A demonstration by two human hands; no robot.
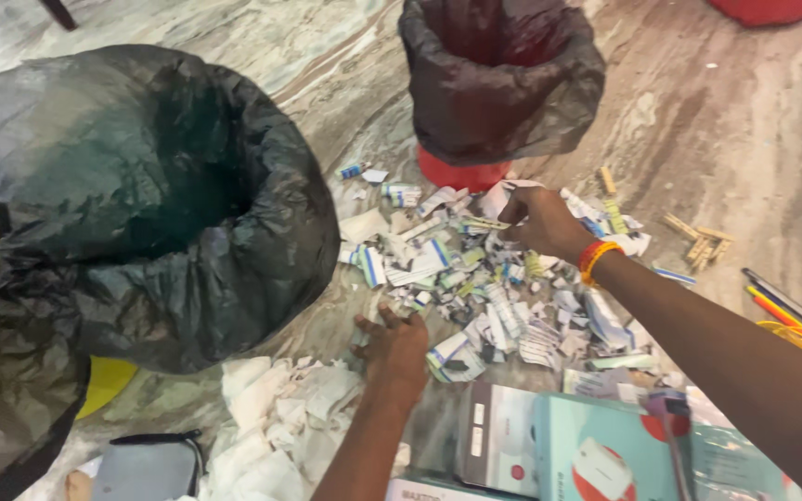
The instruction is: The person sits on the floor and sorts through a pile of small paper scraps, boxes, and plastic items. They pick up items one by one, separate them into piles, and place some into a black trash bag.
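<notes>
- Nearest to us we see flat cartons (568,445) in teal and white, and to their left a heap of crumpled white tissue (280,417) beside a grey pouch (146,464).
- Our left hand (396,353) lies palm down at the near edge of the torn paper scraps (475,278), fingers spread and touching the small pieces; we cannot tell whether it has pinched any.
- The scraps form a loose pile on the marble floor (744,139); its long axis seems to run from the far left to the near right, though the blur makes that uncertain.
- Our right hand (540,223), with an orange band (596,258) at the wrist, reaches across from the right to the far side of the pile, fingers curled down onto the pieces there, grip unclear.
- Right of the pile lie wooden clothes pegs (703,243) and some coloured pencils (791,320).
- Farther off, a large bin lined with a black bag (141,204) stands at left, and a red bin with a dark liner (498,83) stands just beyond the scraps.
</notes>
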